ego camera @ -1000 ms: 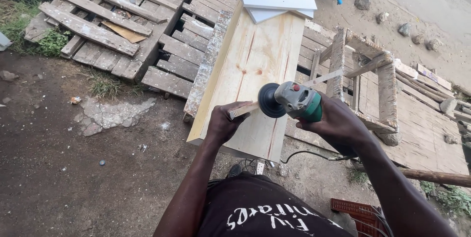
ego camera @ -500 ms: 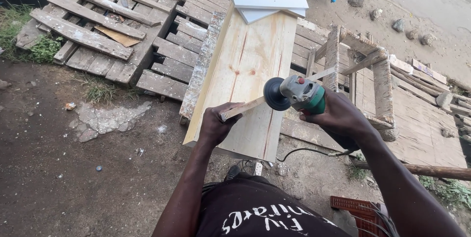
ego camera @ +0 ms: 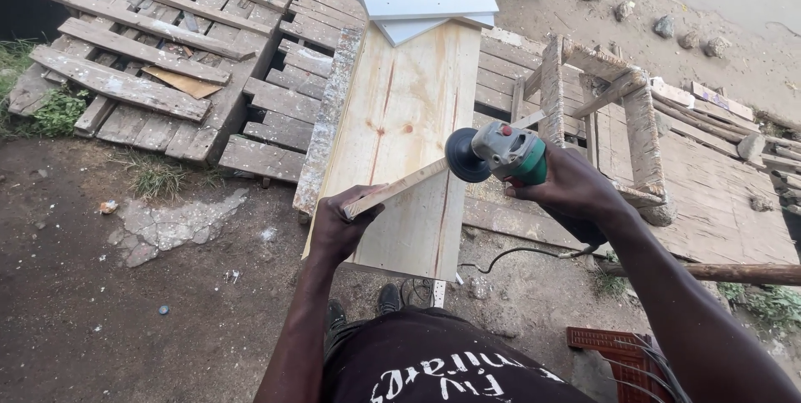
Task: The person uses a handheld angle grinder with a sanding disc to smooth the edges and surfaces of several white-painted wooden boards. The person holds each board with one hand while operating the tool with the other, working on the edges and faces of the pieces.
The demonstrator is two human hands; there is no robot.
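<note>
I see the left hand (ego camera: 338, 228), arm extended forward, fingers pinching a thin wooden strip (ego camera: 400, 188) above the pale board (ego camera: 409, 111). The right hand (ego camera: 571, 190), fingers wrapped tight, holds the angle grinder (ego camera: 501, 153), its disc touching the strip.

An open-air carpentry yard, and you're standing in the middle of it.

You've got bare dirt ground (ego camera: 100, 319) underfoot instead of a floor, weathered wooden pallets (ego camera: 183, 44) spread out ahead, a pale plank (ego camera: 400, 119) serving as your bench, and a rough half-built wooden frame (ego camera: 601, 111) beside it. Your right hand (ego camera: 576, 190) grips a green angle grinder (ego camera: 501, 153), its cord (ego camera: 517, 254) trailing over the dirt; stones (ego camera: 667, 23) and grass (ego camera: 50, 111) edge the yard.
</note>
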